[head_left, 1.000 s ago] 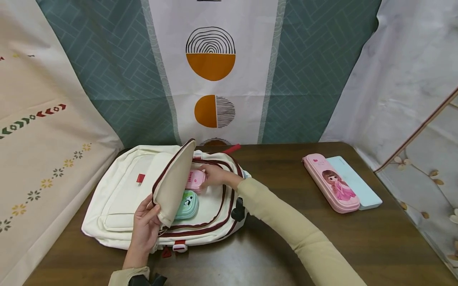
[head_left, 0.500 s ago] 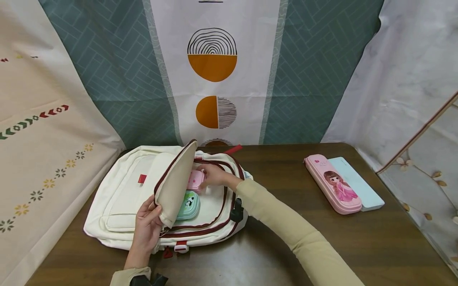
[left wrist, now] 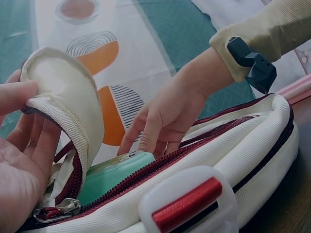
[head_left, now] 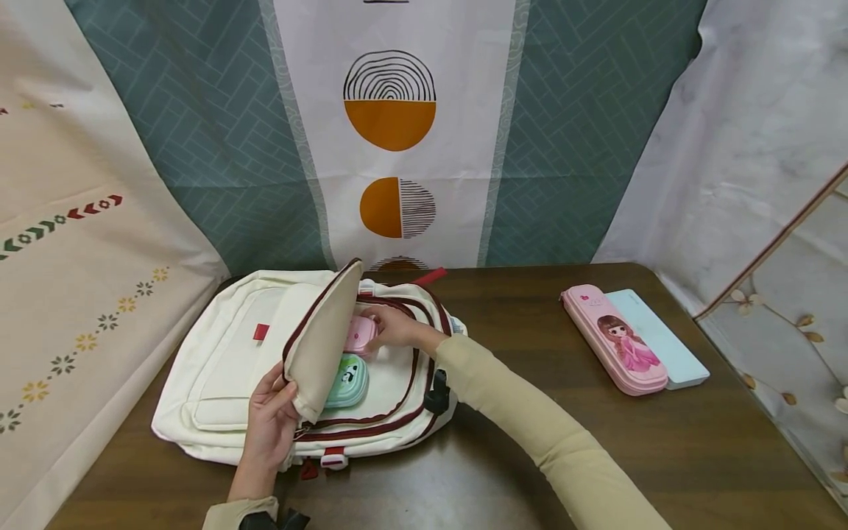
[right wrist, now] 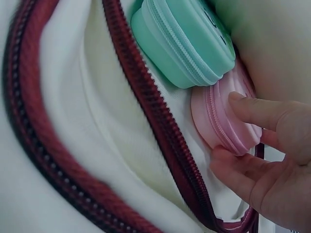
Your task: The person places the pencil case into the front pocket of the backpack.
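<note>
A cream backpack (head_left: 225, 368) with dark red zips lies on the table, its front pocket unzipped. My left hand (head_left: 271, 416) pinches the edge of the pocket flap (head_left: 324, 346) between thumb and fingers and holds it raised. Inside the pocket, my right hand (head_left: 395, 326) grips the end of a pink zipped pencil case (right wrist: 226, 114), thumb on top and fingers at its lower side. Right beside it lies a mint green case (head_left: 347, 381) with a panda picture. The far ends of both cases are hidden behind the flap in the head view.
On the right of the brown table (head_left: 530, 442) lies a pink pencil case with a doll picture (head_left: 616, 340), partly over a light blue flat box (head_left: 659, 338). Patterned cloths (head_left: 563, 132) hang behind the table and at both sides.
</note>
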`<state>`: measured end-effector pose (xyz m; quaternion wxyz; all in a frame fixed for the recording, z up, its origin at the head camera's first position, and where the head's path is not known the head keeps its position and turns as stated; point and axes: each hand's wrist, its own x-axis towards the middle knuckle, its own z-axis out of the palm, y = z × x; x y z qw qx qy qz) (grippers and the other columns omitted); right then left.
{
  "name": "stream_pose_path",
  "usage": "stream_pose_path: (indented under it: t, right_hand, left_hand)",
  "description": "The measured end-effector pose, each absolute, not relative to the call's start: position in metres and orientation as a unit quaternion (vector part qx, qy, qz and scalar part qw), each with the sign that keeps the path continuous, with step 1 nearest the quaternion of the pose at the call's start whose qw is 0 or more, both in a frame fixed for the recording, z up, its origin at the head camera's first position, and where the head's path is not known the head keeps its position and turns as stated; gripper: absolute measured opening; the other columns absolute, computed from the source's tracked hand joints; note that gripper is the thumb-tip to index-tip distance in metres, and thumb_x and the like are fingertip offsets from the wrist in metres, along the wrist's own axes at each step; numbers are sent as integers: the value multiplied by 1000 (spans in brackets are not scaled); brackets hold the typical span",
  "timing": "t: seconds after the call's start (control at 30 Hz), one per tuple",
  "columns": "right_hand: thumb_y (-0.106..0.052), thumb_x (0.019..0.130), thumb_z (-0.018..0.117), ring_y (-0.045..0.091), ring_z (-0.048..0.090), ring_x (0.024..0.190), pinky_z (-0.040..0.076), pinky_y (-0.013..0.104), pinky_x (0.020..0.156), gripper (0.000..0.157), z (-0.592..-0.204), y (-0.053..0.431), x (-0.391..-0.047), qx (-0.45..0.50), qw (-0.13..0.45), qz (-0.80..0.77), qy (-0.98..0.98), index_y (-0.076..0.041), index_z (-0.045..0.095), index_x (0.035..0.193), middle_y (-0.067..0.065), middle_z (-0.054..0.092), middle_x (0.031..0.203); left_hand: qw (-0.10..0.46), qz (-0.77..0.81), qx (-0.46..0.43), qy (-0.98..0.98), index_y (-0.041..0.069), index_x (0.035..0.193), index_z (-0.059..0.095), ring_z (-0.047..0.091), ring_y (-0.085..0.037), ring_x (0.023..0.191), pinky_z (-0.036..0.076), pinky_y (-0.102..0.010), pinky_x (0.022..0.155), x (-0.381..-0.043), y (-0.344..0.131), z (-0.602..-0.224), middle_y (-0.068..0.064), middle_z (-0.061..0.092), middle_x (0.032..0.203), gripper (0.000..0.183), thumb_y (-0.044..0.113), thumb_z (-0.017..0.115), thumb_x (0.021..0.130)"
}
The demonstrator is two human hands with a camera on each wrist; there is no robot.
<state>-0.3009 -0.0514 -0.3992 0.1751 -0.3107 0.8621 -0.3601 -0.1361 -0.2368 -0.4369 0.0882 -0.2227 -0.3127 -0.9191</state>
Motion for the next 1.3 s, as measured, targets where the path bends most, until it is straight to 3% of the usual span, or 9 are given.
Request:
stream_pose_path:
  t: [0.27, 0.47, 0.8, 1.07, 1.3]
  right_hand:
    - [-13, 76, 74, 24, 54, 108, 45, 31, 88, 77, -396, -38, -297, -319, 186, -363, 856, -6, 31, 140, 14, 48, 128]
    - [-16, 78, 71, 29, 47, 116, 42, 36, 94, 75, -388, -18, -298, -317, 177, -366, 857, -7, 30, 140, 13, 40, 137]
    - [-19, 80, 69, 36, 40, 121, 36, 46, 98, 72, -362, 34, -295, -310, 135, -385, 859, -4, 31, 139, 22, 41, 133]
    - [-25, 80, 69, 30, 35, 127, 36, 46, 98, 74, -355, 80, -297, -285, 107, -361, 881, -9, 30, 141, 16, 37, 139]
    - [-29, 78, 71, 36, 36, 125, 35, 49, 97, 78, -347, 121, -296, -262, 79, -350, 896, -7, 31, 140, 20, 39, 135]
  left_hand:
    - [84, -922, -218, -308, 6, 117, 61, 61, -19, 102, 50, -29, 82, -136, -234, -438, -9, 64, 109, 43, -16, 35, 91]
    - [86, -923, -217, -305, 6, 117, 61, 61, -19, 102, 50, -29, 82, -137, -233, -438, -9, 64, 109, 43, -16, 35, 90]
    - [116, -923, -191, -314, 5, 117, 60, 61, -17, 101, 50, -27, 81, -134, -234, -432, -9, 64, 110, 44, -18, 34, 90]
    - [146, -915, -132, -352, 6, 115, 63, 63, -15, 95, 51, -25, 76, -128, -237, -417, -7, 66, 106, 42, -17, 39, 88]
    - [179, -903, -80, -382, 5, 112, 64, 65, -15, 86, 53, -23, 69, -125, -238, -407, -6, 68, 98, 41, -19, 43, 86]
